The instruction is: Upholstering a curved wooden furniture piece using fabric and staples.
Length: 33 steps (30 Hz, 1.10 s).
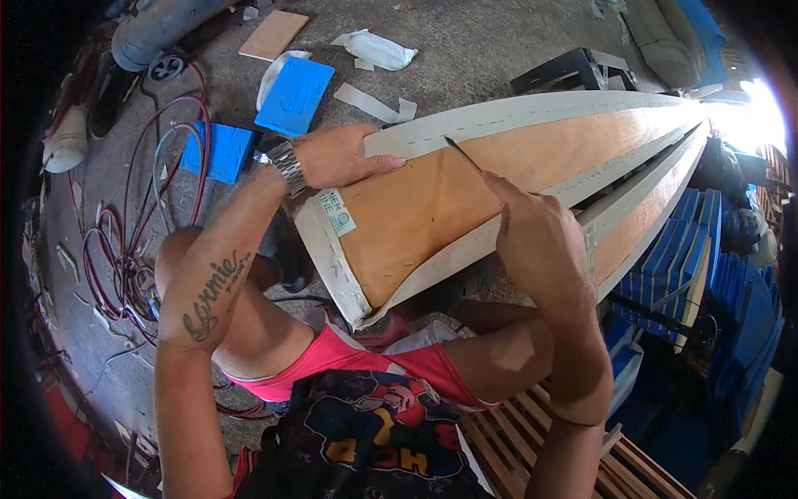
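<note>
Ahead of the right hand (542,237), fingers gripping it, a slim pointed tool (464,155) reaches stapled white edging (532,108) the left hand (342,155) clasps.

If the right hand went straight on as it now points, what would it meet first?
Probably the long pale stapled strip along the far edge of the brown wooden-looking panel; the thin dark pointed tool in the right hand seems to reach it, though depth is unclear.

Hoses (126,268) left of the panel (440,204), stacked cushions (665,262) right.
</note>
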Each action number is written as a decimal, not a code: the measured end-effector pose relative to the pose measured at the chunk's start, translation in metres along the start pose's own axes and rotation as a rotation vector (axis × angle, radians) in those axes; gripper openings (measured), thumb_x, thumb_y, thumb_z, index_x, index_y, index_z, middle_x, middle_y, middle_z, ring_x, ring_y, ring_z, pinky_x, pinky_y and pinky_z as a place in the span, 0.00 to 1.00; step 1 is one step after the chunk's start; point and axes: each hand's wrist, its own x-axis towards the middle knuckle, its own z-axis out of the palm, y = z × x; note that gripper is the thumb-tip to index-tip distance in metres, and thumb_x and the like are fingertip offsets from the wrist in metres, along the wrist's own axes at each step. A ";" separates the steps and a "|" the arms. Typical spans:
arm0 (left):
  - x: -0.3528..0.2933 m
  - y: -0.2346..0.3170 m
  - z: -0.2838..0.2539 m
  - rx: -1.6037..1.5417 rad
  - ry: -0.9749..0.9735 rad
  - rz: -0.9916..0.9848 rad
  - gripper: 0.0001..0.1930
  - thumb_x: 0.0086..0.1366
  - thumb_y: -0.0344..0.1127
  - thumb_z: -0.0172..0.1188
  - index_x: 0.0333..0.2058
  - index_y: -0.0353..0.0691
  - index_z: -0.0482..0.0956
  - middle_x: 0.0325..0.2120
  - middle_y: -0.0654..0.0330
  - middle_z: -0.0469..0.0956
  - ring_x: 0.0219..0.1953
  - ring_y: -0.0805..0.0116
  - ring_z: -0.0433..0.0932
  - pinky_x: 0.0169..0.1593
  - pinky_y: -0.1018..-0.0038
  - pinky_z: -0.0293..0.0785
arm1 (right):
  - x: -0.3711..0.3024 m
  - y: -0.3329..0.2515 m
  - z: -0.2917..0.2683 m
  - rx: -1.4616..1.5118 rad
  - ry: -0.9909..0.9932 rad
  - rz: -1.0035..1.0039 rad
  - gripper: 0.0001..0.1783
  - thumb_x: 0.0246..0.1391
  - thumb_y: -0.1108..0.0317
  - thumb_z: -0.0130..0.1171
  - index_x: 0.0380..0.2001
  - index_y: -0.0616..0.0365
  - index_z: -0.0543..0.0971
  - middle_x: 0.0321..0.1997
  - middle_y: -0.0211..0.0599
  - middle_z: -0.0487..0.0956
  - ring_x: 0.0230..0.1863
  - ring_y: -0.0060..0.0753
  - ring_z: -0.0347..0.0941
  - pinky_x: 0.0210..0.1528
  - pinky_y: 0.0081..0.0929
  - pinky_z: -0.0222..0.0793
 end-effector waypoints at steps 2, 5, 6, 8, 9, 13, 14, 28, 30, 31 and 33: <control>-0.002 0.005 -0.002 0.000 -0.005 0.015 0.35 0.57 0.63 0.56 0.50 0.37 0.71 0.38 0.48 0.79 0.41 0.58 0.79 0.43 0.66 0.73 | 0.001 -0.004 -0.003 -0.044 -0.018 0.011 0.20 0.54 0.73 0.47 0.51 0.49 0.75 0.33 0.55 0.77 0.35 0.56 0.75 0.39 0.46 0.69; -0.009 0.012 -0.005 -0.013 -0.009 -0.022 0.34 0.57 0.62 0.57 0.50 0.37 0.71 0.38 0.48 0.79 0.40 0.58 0.79 0.43 0.66 0.73 | 0.002 -0.006 -0.005 -0.078 -0.081 0.012 0.29 0.44 0.73 0.49 0.55 0.49 0.71 0.33 0.50 0.78 0.36 0.53 0.76 0.40 0.44 0.71; -0.007 0.007 -0.001 0.022 0.017 -0.022 0.34 0.57 0.62 0.57 0.50 0.37 0.71 0.37 0.48 0.79 0.39 0.58 0.79 0.43 0.66 0.73 | 0.002 -0.006 -0.003 -0.086 -0.064 0.003 0.29 0.44 0.73 0.49 0.55 0.49 0.71 0.32 0.50 0.78 0.36 0.54 0.76 0.40 0.44 0.71; -0.006 0.008 0.001 0.062 0.036 -0.012 0.33 0.58 0.61 0.57 0.50 0.37 0.71 0.36 0.48 0.79 0.38 0.58 0.80 0.42 0.66 0.74 | 0.000 -0.006 -0.004 -0.090 -0.043 0.006 0.29 0.45 0.73 0.49 0.55 0.50 0.71 0.32 0.51 0.78 0.37 0.54 0.76 0.40 0.44 0.71; -0.006 0.012 0.001 0.042 0.041 0.000 0.32 0.58 0.60 0.57 0.49 0.37 0.71 0.35 0.48 0.80 0.37 0.57 0.80 0.41 0.66 0.74 | -0.001 -0.007 -0.007 -0.082 -0.020 -0.023 0.26 0.47 0.74 0.48 0.53 0.50 0.72 0.33 0.54 0.78 0.37 0.54 0.76 0.41 0.43 0.71; -0.003 -0.019 0.014 0.058 0.196 0.093 0.30 0.59 0.58 0.56 0.47 0.36 0.72 0.31 0.50 0.80 0.34 0.57 0.80 0.39 0.66 0.73 | 0.001 0.006 0.038 0.280 0.033 0.012 0.21 0.53 0.74 0.48 0.52 0.53 0.73 0.35 0.51 0.79 0.34 0.48 0.77 0.41 0.37 0.71; 0.001 -0.009 0.008 0.067 0.210 0.119 0.30 0.59 0.58 0.56 0.47 0.36 0.72 0.31 0.50 0.80 0.34 0.57 0.80 0.39 0.66 0.73 | 0.006 0.021 0.064 0.271 0.063 0.016 0.21 0.53 0.74 0.48 0.52 0.53 0.73 0.35 0.51 0.79 0.34 0.48 0.77 0.41 0.37 0.71; 0.009 -0.002 0.017 0.200 0.477 0.297 0.27 0.57 0.55 0.59 0.50 0.43 0.73 0.43 0.53 0.76 0.47 0.58 0.75 0.49 0.66 0.71 | -0.022 0.113 0.090 1.392 0.422 0.160 0.26 0.63 0.61 0.47 0.60 0.62 0.62 0.20 0.29 0.68 0.11 0.18 0.61 0.09 0.14 0.53; 0.019 0.022 0.021 0.262 0.466 0.278 0.27 0.56 0.52 0.61 0.49 0.41 0.73 0.42 0.53 0.75 0.46 0.58 0.74 0.49 0.67 0.70 | -0.030 0.113 0.104 1.424 0.393 0.082 0.24 0.63 0.63 0.46 0.60 0.63 0.63 0.20 0.29 0.69 0.11 0.17 0.61 0.09 0.14 0.53; 0.024 0.034 0.023 0.317 0.453 0.256 0.27 0.55 0.50 0.63 0.49 0.40 0.72 0.41 0.52 0.73 0.46 0.59 0.73 0.49 0.69 0.70 | -0.033 0.110 0.114 1.397 0.399 0.121 0.24 0.63 0.64 0.45 0.60 0.62 0.63 0.20 0.28 0.69 0.11 0.16 0.61 0.09 0.14 0.53; 0.033 0.039 0.031 0.317 0.492 0.253 0.28 0.55 0.50 0.63 0.49 0.40 0.72 0.42 0.53 0.74 0.46 0.59 0.73 0.49 0.68 0.70 | -0.043 0.096 0.118 1.373 0.377 0.182 0.21 0.63 0.68 0.46 0.58 0.58 0.67 0.21 0.28 0.70 0.13 0.13 0.60 0.12 0.13 0.55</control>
